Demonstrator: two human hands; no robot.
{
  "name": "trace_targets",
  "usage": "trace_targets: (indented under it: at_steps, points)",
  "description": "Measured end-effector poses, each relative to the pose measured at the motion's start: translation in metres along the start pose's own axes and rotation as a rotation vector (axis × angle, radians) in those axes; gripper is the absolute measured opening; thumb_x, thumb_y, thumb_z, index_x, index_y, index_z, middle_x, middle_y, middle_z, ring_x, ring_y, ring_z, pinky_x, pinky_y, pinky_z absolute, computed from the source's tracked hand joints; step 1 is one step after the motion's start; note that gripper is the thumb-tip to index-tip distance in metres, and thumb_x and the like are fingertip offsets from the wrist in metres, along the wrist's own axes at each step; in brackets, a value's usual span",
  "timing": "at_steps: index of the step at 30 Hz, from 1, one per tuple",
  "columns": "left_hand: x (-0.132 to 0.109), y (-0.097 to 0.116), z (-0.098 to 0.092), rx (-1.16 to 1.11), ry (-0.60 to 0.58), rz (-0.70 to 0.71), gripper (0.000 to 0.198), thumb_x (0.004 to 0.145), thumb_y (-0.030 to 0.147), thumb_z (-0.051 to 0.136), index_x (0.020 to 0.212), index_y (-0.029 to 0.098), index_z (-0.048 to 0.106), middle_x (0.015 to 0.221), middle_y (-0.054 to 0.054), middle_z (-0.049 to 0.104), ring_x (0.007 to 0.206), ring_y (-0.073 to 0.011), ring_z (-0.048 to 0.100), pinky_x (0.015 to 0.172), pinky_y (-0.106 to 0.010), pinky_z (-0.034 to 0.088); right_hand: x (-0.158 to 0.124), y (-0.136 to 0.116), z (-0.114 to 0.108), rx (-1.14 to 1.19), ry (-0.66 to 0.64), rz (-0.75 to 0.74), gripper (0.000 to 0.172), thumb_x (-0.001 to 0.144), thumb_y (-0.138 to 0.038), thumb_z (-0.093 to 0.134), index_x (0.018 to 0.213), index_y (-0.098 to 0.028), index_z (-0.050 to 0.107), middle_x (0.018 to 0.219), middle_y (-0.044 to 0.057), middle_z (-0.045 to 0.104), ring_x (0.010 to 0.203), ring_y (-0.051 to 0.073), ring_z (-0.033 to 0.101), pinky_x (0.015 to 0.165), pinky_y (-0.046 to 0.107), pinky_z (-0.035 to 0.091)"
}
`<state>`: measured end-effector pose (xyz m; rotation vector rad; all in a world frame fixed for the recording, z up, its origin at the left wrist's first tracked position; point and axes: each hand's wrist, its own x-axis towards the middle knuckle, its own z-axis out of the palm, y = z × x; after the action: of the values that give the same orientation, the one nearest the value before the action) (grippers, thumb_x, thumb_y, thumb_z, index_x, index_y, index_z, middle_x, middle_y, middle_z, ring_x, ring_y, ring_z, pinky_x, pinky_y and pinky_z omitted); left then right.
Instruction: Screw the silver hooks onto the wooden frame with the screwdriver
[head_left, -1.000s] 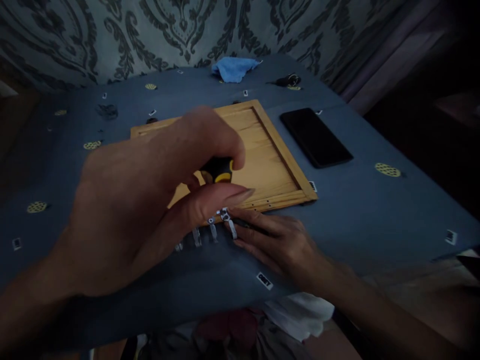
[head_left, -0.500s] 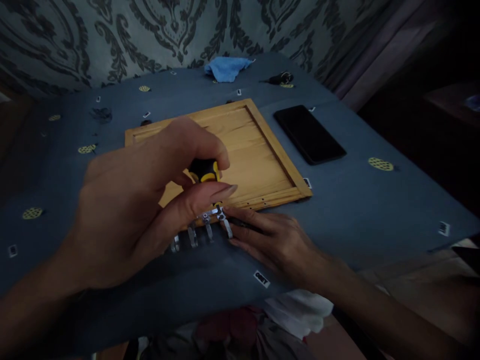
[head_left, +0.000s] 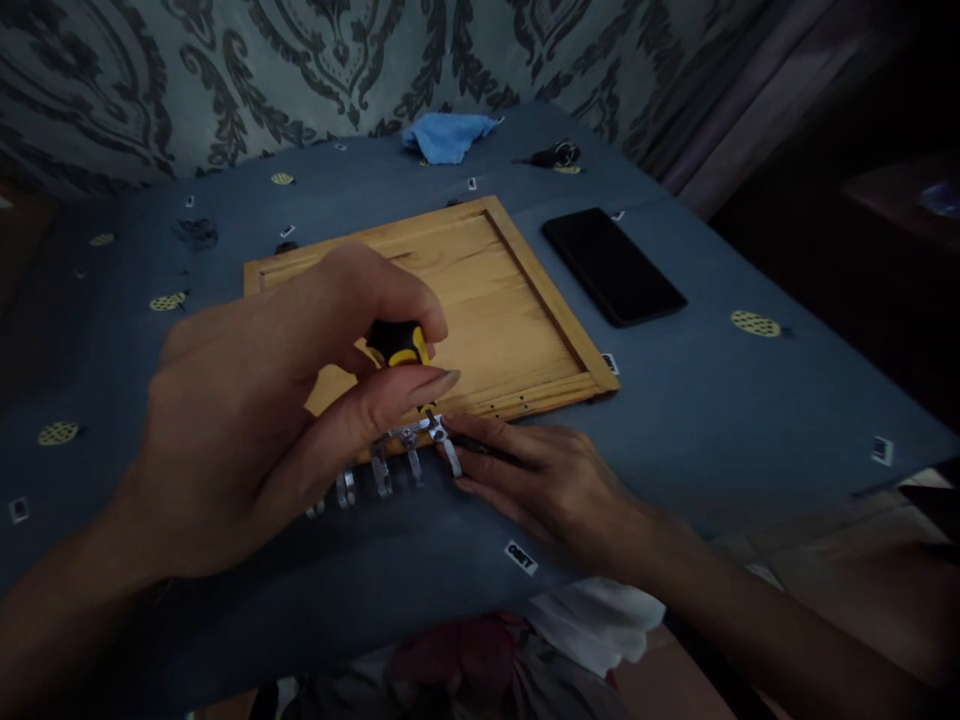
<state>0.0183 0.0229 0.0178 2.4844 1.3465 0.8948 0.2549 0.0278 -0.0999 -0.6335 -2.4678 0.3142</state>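
Grips a black-and-yellow screwdriver (head_left: 397,343) in the left hand (head_left: 247,420), thumb and fingers closed round the handle, shaft pointing down at a screw in a metal hook rack (head_left: 390,455). Rests the right hand (head_left: 555,480) flat on the blue-clothed counter (head_left: 712,400), fingertips touching the rack's right end. Keeps both at the near edge of a wooden frame (head_left: 517,320). Farther off: a black phone (head_left: 611,265) just right of the frame, a blue cloth (head_left: 448,135) near the patterned wall (head_left: 225,70).
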Motion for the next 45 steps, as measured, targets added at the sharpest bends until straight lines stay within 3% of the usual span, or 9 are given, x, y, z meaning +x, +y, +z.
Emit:
trace_targets:
  at_steps: [8,14,20,23,28,31,39,45]
  points:
    - [-0.0011,-0.0026,0.0004,0.092,0.045,0.065,0.012,0.105,0.034,0.054,0.109,0.031,0.064,0.098,0.007,0.076,0.081,-0.0172,0.074,0.068,-0.028,0.055,0.0004,0.0003,-0.0008,-0.006,0.018,-0.015,0.024,0.107,-0.023,0.053,0.107,-0.016,0.075,0.130,0.012,0.075,0.092,0.018,0.080,0.079,0.030,0.068]
    - [0.0002,0.0004,0.0031,0.001,0.088,0.053,0.009,0.102,0.025,0.061,0.109,0.029,0.063,0.103,0.008,0.074,0.087,-0.0128,0.071,0.081,-0.027,0.056,-0.0004,0.0002,-0.0003,-0.014,-0.001,-0.012,0.025,0.107,-0.024,0.052,0.109,-0.015,0.075,0.132,0.013,0.074,0.092,0.019,0.080,0.078,0.031,0.068]
    - [0.0016,-0.0024,0.0040,-0.050,0.049,0.083,0.011,0.098,0.028,0.069,0.108,0.030,0.064,0.096,0.007,0.073,0.071,-0.0114,0.066,0.067,-0.030,0.054,-0.0012,0.0001,0.0007,-0.028,-0.007,-0.003,0.025,0.107,-0.024,0.053,0.110,-0.016,0.077,0.132,0.013,0.074,0.094,0.020,0.080,0.082,0.033,0.069]
    - [0.0006,-0.0022,0.0038,-0.039,0.047,0.063,0.011,0.100,0.025,0.066,0.110,0.030,0.064,0.100,0.007,0.073,0.078,-0.0116,0.068,0.073,-0.030,0.056,-0.0019,0.0000,0.0006,-0.024,-0.005,-0.003,0.026,0.107,-0.024,0.052,0.112,-0.016,0.076,0.133,0.012,0.074,0.093,0.020,0.080,0.083,0.034,0.069]
    - [-0.0030,-0.0010,0.0037,-0.038,0.037,0.092,0.030,0.098,0.013,0.064,0.123,0.030,0.062,0.117,0.010,0.072,0.104,-0.0106,0.067,0.093,-0.026,0.056,-0.0019,-0.0004,0.0000,-0.026,-0.037,0.015,0.026,0.107,-0.025,0.053,0.115,-0.017,0.076,0.135,0.012,0.073,0.093,0.020,0.080,0.085,0.036,0.068]
    - [-0.0038,-0.0005,0.0031,0.008,0.020,0.068,0.030,0.100,0.013,0.060,0.124,0.031,0.062,0.119,0.010,0.071,0.106,-0.0123,0.068,0.095,-0.028,0.057,-0.0008,-0.0004,0.0001,-0.024,-0.033,0.015,0.025,0.107,-0.024,0.053,0.115,-0.017,0.076,0.134,0.012,0.073,0.093,0.019,0.080,0.084,0.035,0.068]
    - [-0.0006,-0.0013,0.0089,-0.039,0.064,0.090,0.018,0.099,0.025,0.067,0.114,0.032,0.062,0.107,0.008,0.075,0.092,-0.0143,0.071,0.080,-0.031,0.059,-0.0017,0.0007,0.0021,-0.038,-0.001,0.000,0.026,0.108,-0.026,0.052,0.112,-0.017,0.076,0.133,0.011,0.074,0.092,0.018,0.080,0.081,0.032,0.068]
    - [-0.0042,-0.0023,0.0080,0.019,0.051,-0.054,0.027,0.099,0.031,0.065,0.125,0.035,0.064,0.117,0.005,0.073,0.102,-0.0206,0.073,0.090,-0.040,0.062,0.0002,0.0007,0.0009,-0.012,0.006,-0.009,0.026,0.107,-0.025,0.052,0.110,-0.015,0.076,0.131,0.013,0.075,0.093,0.020,0.080,0.079,0.033,0.069]
